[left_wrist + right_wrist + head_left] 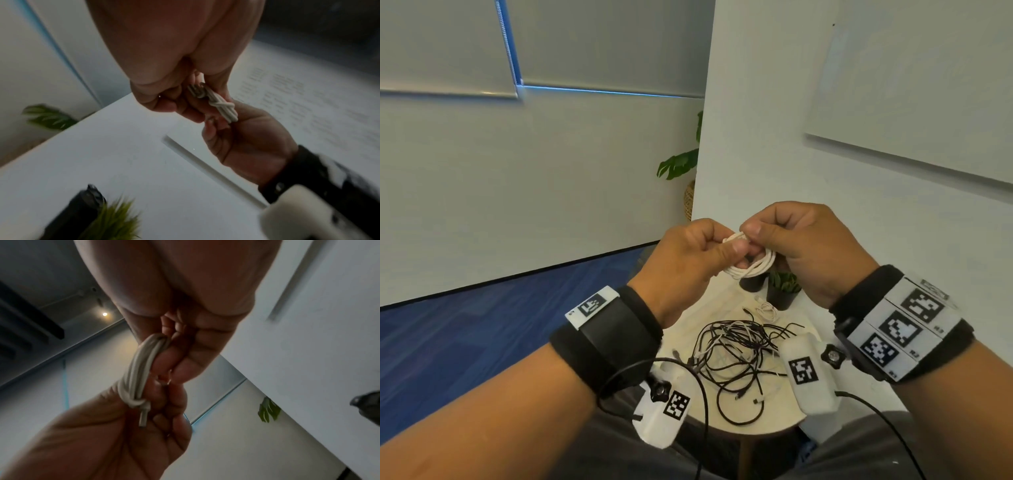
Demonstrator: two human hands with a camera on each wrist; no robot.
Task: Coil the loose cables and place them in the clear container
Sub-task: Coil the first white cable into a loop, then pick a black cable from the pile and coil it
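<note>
A coiled white cable is held in the air above the table between both hands. My left hand pinches one side of the coil with thumb and fingers. My right hand grips the other side, thumb pressed on the loops. The left wrist view shows the white cable with an end wrapped crosswise round the loops. The right wrist view shows the white cable bundle with its plug sticking out near the left palm. No clear container is in view.
A small round pale table below the hands carries a tangle of black and white cables and a small coiled white cable. Two small potted plants stand at its far edge by the white wall. Blue carpet lies to the left.
</note>
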